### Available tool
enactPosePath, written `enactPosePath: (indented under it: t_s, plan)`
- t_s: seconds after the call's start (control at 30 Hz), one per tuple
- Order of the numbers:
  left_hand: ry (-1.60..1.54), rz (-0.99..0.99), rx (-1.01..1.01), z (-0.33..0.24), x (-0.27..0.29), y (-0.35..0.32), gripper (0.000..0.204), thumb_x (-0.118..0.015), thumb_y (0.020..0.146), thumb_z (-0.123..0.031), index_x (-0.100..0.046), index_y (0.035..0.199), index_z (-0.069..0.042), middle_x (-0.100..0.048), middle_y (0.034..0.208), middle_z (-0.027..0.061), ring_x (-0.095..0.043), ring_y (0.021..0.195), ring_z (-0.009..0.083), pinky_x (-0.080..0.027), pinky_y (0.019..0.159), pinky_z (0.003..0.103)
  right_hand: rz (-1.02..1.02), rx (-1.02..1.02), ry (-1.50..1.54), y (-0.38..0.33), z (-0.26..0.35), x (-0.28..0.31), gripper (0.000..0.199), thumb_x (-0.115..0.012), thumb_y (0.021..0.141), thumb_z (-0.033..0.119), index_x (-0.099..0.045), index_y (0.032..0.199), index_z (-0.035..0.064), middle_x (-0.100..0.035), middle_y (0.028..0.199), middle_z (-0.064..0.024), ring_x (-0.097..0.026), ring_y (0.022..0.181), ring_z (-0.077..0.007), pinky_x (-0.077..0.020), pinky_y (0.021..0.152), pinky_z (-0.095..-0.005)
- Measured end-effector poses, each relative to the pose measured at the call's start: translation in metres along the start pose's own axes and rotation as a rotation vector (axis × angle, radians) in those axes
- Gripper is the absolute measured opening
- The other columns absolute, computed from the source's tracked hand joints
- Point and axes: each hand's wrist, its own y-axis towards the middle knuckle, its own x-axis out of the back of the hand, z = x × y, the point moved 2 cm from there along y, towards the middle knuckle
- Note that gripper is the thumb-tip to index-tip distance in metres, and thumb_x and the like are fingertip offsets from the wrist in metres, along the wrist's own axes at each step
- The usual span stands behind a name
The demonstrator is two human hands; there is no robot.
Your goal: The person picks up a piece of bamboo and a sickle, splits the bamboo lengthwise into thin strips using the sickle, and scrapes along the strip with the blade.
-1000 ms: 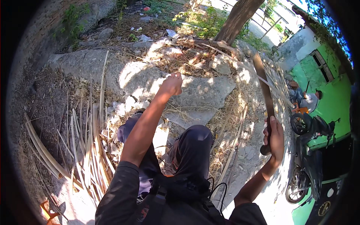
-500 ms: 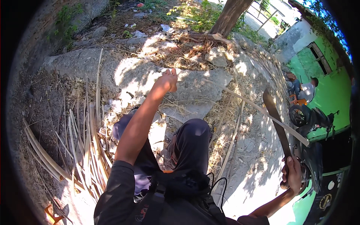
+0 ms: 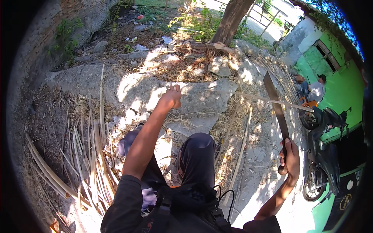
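Note:
My right hand (image 3: 290,157) grips the handle of a long dark machete (image 3: 276,110), its blade raised and pointing away from me. Out ahead of my knees, my left hand (image 3: 171,97) is closed, apparently on a long thin bamboo strip (image 3: 252,96). The strip stretches from near that hand to the right and crosses the blade's line. Against the bright stone its end by my fingers is hard to make out. Whether blade and strip touch, I cannot tell.
Several cut bamboo strips (image 3: 95,174) lie at my left. A concrete ledge (image 3: 194,99) runs ahead, with a tree trunk (image 3: 233,23) beyond. At right are a motorcycle (image 3: 324,124), a seated person (image 3: 316,91) and a green wall (image 3: 338,85).
My right hand and the machete have moved up and left. The strip's right end has swung away from me, and my left hand has come slightly nearer and left.

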Motion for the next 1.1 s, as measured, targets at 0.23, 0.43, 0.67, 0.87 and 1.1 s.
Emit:
enactPosePath:
  t_s: [0.23, 0.43, 0.67, 0.87, 1.1]
  plan:
    - [-0.025, -0.04, -0.067, 0.004, -0.014, 0.015, 0.109, -0.08, 0.076, -0.021, -0.011, 0.153, 0.013, -0.029, 0.149, 0.0444, -0.048, 0.132, 0.0512, -0.047, 0.108, 0.046, -0.077, 0.166, 0.307, 0.06, -0.03, -0.076, 0.033, -0.051, 0.107, 0.034, -0.053, 0.092, 0.0045, -0.044, 0.06, 0.0013, -0.043, 0.041, -0.0078, -0.0345, 0.038, -0.0238]
    - [-0.053, -0.035, -0.041, 0.016, -0.009, 0.007, 0.108, -0.081, 0.076, -0.022, -0.012, 0.15, 0.016, -0.035, 0.145, 0.044, -0.051, 0.128, 0.0504, -0.049, 0.105, 0.047, -0.056, 0.254, 0.467, 0.07, -0.012, -0.107, 0.034, -0.051, 0.107, 0.037, -0.052, 0.096, 0.004, -0.046, 0.063, 0.0, -0.045, 0.043, -0.0087, -0.0366, 0.039, -0.0241]
    - [-0.05, -0.01, 0.02, 0.018, 0.005, 0.001, 0.111, -0.08, 0.081, -0.025, -0.004, 0.153, 0.013, -0.027, 0.152, 0.0426, -0.043, 0.137, 0.0489, -0.045, 0.11, 0.047, -0.235, 0.212, 0.421, 0.037, 0.013, -0.076, 0.042, -0.047, 0.107, 0.045, -0.053, 0.102, 0.0036, -0.042, 0.062, 0.0015, -0.037, 0.041, -0.0065, -0.031, 0.037, -0.0225]
    - [-0.074, -0.028, 0.005, 0.022, 0.015, -0.001, 0.11, -0.08, 0.081, -0.031, -0.008, 0.152, 0.012, -0.03, 0.151, 0.0414, -0.042, 0.138, 0.0482, -0.043, 0.111, 0.045, -0.268, 0.3, 0.289, -0.03, 0.074, 0.004, 0.04, -0.047, 0.107, 0.043, -0.054, 0.104, 0.0035, -0.04, 0.062, 0.0006, -0.033, 0.039, -0.0057, -0.0245, 0.033, -0.0212]
    - [-0.083, 0.04, 0.012, 0.005, 0.018, -0.015, 0.099, -0.067, 0.082, -0.02, -0.005, 0.154, 0.011, -0.029, 0.153, 0.038, -0.038, 0.141, 0.047, -0.039, 0.115, 0.044, -0.175, 0.198, 0.151, 0.019, 0.041, -0.069, 0.032, -0.049, 0.107, 0.034, -0.055, 0.101, 0.0036, -0.045, 0.062, 0.0007, -0.04, 0.041, -0.0065, -0.0303, 0.037, -0.0219]
